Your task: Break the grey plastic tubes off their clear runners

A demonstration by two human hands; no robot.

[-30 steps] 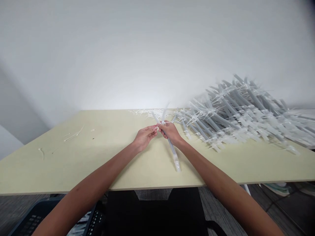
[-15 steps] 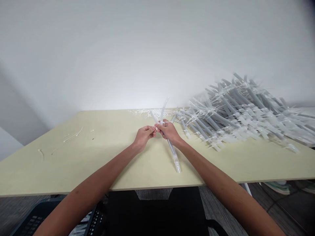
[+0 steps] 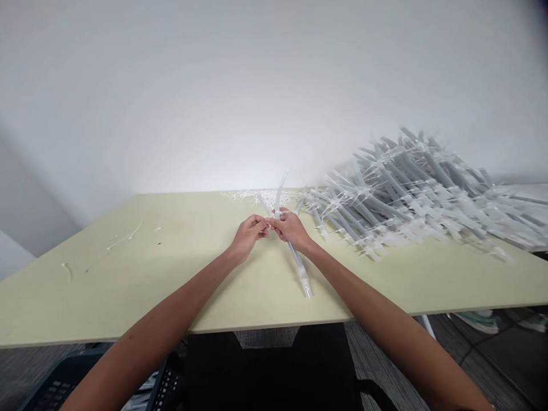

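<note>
The tube (image 3: 295,257) is still pinched in the right hand (image 3: 291,228), the fingers (image 3: 256,220) of the left hand (image 3: 247,236) pressed together beside it. The table (image 3: 128,285) is backed by a wall (image 3: 240,97).

Soft light, wall (image 3: 248,165) brightest low (faint shadows).

- Tube (image 3: 295,256): held in the right hand (image 3: 291,227).
- Left hand (image 3: 246,235): fingertips just left of the tube, grip unclear.
- Ties (image 3: 244,196): heaped behind the tube.
- Pile (image 3: 406,197): similar tubes, right of the tube.
</note>
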